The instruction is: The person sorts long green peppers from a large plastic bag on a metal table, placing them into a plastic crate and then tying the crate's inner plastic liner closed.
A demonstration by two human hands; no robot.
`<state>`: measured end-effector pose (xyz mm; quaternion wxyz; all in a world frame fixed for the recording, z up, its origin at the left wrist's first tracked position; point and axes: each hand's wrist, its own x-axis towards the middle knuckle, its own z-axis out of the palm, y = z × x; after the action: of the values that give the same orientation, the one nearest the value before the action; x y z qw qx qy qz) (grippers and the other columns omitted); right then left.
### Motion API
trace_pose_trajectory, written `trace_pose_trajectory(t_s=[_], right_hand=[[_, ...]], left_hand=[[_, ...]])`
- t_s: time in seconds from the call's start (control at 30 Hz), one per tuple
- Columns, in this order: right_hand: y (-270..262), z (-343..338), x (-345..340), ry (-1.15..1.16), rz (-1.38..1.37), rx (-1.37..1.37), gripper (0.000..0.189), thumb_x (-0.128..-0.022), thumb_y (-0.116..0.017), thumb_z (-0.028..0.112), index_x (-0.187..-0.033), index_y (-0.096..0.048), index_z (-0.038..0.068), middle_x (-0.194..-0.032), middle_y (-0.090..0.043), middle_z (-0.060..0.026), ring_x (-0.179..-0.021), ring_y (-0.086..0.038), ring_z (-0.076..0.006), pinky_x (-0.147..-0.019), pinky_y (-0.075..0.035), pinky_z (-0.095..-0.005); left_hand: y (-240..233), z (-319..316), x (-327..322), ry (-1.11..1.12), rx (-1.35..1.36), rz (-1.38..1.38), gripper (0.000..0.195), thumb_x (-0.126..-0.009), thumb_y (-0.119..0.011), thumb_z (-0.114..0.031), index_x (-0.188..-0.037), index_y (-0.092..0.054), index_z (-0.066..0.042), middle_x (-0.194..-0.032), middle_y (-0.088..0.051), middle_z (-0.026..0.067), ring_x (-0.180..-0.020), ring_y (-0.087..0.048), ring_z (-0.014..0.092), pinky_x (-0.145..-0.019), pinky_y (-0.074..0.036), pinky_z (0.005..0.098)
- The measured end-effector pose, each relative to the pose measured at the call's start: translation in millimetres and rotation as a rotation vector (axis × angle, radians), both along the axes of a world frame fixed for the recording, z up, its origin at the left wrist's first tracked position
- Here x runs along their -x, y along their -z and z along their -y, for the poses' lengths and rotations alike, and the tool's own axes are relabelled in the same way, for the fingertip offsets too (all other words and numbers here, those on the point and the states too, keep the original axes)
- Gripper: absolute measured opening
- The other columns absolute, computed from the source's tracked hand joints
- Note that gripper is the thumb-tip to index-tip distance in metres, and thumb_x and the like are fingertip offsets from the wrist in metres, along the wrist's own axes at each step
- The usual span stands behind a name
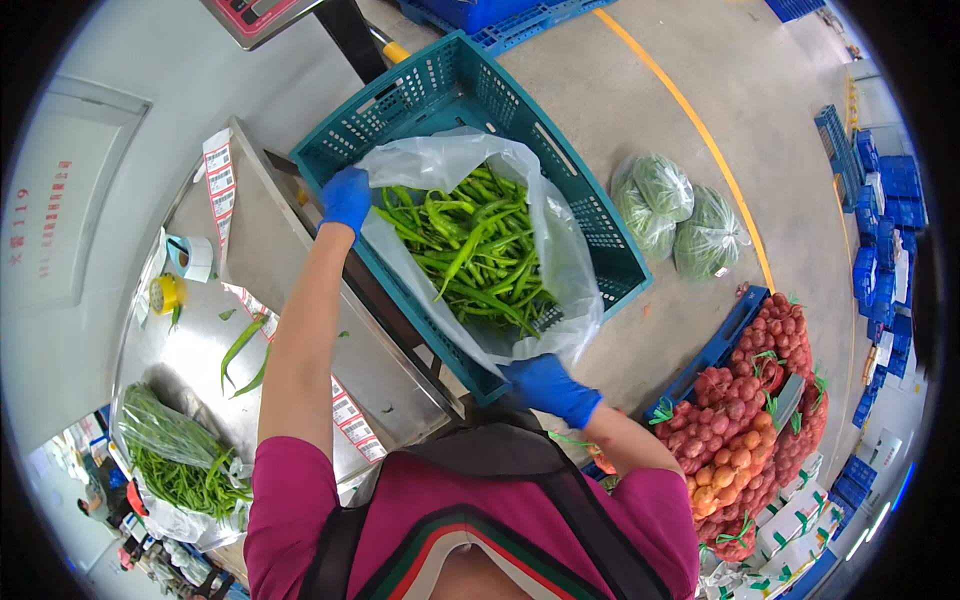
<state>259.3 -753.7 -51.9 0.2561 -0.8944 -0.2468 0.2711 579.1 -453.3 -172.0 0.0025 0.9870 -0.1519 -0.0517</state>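
A clear plastic bag (562, 247) of green chili peppers (480, 247) lies wide-mouthed inside a teal plastic crate (622, 281). My left hand (346, 199), in a blue glove, grips the bag's rim at the crate's left side. At the near end my right hand (550, 386), also blue-gloved and slightly blurred, holds the bag's rim; its fingertips are partly hidden. Part of the crate's floor shows beyond the bag.
Left, a steel table (300, 300) bears label strips (223, 187), yellow tape (165, 293), loose peppers (241, 349) and a bag of green vegetables (180, 465). Bagged greens (660, 195) sit on the floor at right, near net sacks of onions (735, 420). A scale (259, 19) stands at top left.
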Motion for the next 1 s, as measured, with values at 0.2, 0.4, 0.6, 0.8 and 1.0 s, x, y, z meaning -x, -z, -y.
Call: trace_pose_trajectory(t_s=[0.2,0.4,0.6,0.8,1.0], right_hand=[[-54,43,11,-0.055,0.031,-0.06,0.035,-0.075,-0.058,0.024,-0.108,-0.057,0.013,-0.07,-0.06,-0.0089,-0.06,-0.059,-0.0303,-0.05,-0.046,-0.0374],[-20,0,16,-0.042,-0.17,-0.116,0.056,-0.078,-0.056,0.042,-0.123,-0.046,0.011,-0.079,-0.06,-0.0127,-0.067,-0.059,-0.0311,-0.057,-0.047,-0.0398],[-9,-32,-41,0.104,0.074,-0.208,0.033,-0.08,-0.053,0.032,-0.095,-0.059,0.003,-0.086,-0.059,-0.0162,-0.071,-0.059,-0.03,-0.061,-0.047,-0.0389],[58,-55,-131,0.198,0.444,0.259,0.043,-0.074,-0.062,0.026,-0.111,-0.052,0.007,-0.111,-0.052,-0.0163,-0.099,-0.051,-0.0349,-0.08,-0.043,-0.0439],[196,51,-205,0.637,0.544,-0.021,0.052,-0.076,-0.059,0.024,-0.124,-0.046,0.01,-0.12,-0.05,-0.0203,-0.113,-0.044,-0.0351,-0.094,-0.036,-0.0369]], left_hand=[[-139,32,-25,-0.326,1.501,-0.337,0.017,-0.077,-0.05,-0.013,-0.082,-0.062,-0.003,-0.073,-0.062,0.0088,-0.064,-0.058,0.019,-0.06,-0.044,0.0302],[-128,-20,-9,-0.657,1.442,-0.287,0.022,-0.079,-0.052,-0.006,-0.1,-0.06,0.0,-0.083,-0.062,0.0051,-0.069,-0.058,0.014,-0.063,-0.047,0.0238],[-124,-24,31,-0.42,0.988,0.052,0.034,-0.075,-0.058,-0.006,-0.108,-0.054,-0.001,-0.095,-0.058,0.0105,-0.079,-0.057,0.023,-0.071,-0.046,0.0308],[-173,81,78,0.537,0.068,-0.15,0.039,-0.073,-0.054,-0.014,-0.112,-0.054,-0.01,-0.118,-0.051,0.0105,-0.111,-0.046,0.029,-0.099,-0.031,0.0415],[-119,32,7,0.334,-0.308,0.385,0.05,-0.078,-0.044,-0.009,-0.128,-0.04,-0.012,-0.129,-0.043,0.0095,-0.118,-0.04,0.027,-0.098,-0.03,0.0456]])
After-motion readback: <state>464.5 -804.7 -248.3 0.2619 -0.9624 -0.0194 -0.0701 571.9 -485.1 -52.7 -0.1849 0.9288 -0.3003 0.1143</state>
